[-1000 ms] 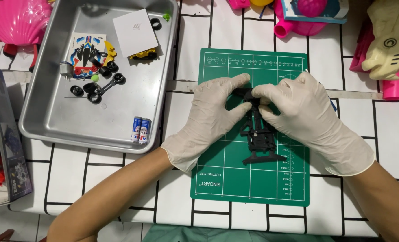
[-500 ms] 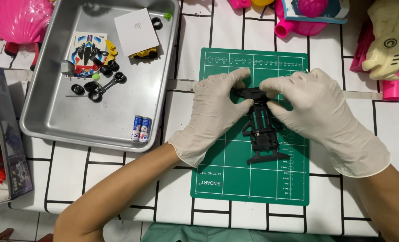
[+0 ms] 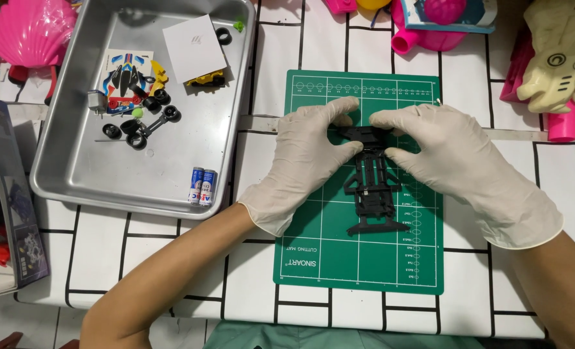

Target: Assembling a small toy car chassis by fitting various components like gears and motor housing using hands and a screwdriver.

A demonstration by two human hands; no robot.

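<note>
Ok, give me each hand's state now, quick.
Left hand: closed, pinching the black chassis at its top end.
Right hand: closed, pinching the same end.

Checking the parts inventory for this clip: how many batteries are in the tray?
2. Both batteries lie side by side, touching, near the front edge of the metal tray, toward its right corner. Others could be hidden under the white card or sticker sheet.

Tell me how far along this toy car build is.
Early. Done: the bare black chassis lies on the green cutting mat. In hand: left hand and right hand pinch its far end. Left: wheels, two batteries and the sticker sheet lie in the metal tray.
</note>
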